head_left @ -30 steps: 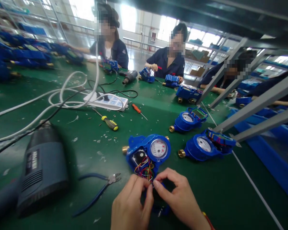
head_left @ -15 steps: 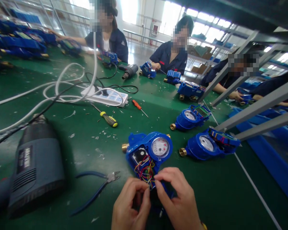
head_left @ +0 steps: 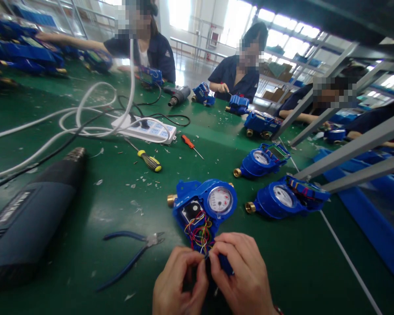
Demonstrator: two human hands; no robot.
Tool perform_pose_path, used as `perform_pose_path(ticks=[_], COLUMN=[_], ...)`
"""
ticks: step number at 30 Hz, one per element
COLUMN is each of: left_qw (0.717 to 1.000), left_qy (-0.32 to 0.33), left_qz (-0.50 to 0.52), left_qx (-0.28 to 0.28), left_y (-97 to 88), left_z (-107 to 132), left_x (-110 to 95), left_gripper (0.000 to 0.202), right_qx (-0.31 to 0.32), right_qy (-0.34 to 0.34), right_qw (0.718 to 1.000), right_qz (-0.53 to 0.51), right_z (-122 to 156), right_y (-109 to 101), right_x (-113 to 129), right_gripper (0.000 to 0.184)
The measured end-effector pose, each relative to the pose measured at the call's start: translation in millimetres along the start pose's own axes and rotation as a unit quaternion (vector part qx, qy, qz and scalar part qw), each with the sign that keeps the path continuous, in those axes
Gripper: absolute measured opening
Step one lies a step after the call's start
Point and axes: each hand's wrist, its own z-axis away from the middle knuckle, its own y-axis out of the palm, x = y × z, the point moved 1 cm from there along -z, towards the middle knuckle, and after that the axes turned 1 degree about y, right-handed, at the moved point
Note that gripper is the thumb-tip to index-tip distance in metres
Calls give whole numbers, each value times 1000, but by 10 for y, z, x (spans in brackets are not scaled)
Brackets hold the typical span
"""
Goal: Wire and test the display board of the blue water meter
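A blue water meter (head_left: pixel 179 192) with a round dial and brass fittings lies in front of me, its wiring compartment uncovered. Thin red, yellow, white and black wires (head_left: pixel 200 232) tangle inside it. Just over its near end, my left hand (head_left: pixel 180 278) pinches a wire between thumb and forefinger. My right hand (head_left: pixel 241 267) is closed beside it, its fingertips nearly touching the left ones on the same wire. Exactly what sits between the fingertips is mostly hidden. The meter's near part is covered by both hands.
Cutting pliers (head_left: pixel 147 240) lie open at left, beyond them a heat gun (head_left: pixel 36 214). Farther are a yellow-black screwdriver (head_left: pixel 149 160), red screwdriver (head_left: pixel 192 145) and power strip (head_left: pixel 154 131). More meters (head_left: pixel 276 201) stand right, near grey metal bars (head_left: pixel 357 148). Co-workers (head_left: pixel 239 65) sit opposite.
The heat gun has swung round and shifted left. My right fingertips have come down and in to meet the left ones. A co-worker's arm reaches farther left toward the piled meters.
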Motion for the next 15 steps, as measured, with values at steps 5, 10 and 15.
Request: perform_pose_path(ticks=[5, 10, 15], left_qw=[1000, 999, 989], left_qy=[-13, -46, -105], left_qz=[4, 24, 85], left_qx=[-1, 9, 60], left_y=[10, -1, -53], left_z=[20, 10, -25], left_x=[-3, -30, 21], left_gripper=[8, 11, 15], right_qx=[-6, 31, 107], right_qy=[57, 11, 39], right_qw=[998, 998, 993], right_qz=[-12, -52, -44], right_z=[10, -15, -44], right_y=[-75, -113, -73], right_x=[-45, -49, -76], right_gripper=[8, 17, 16])
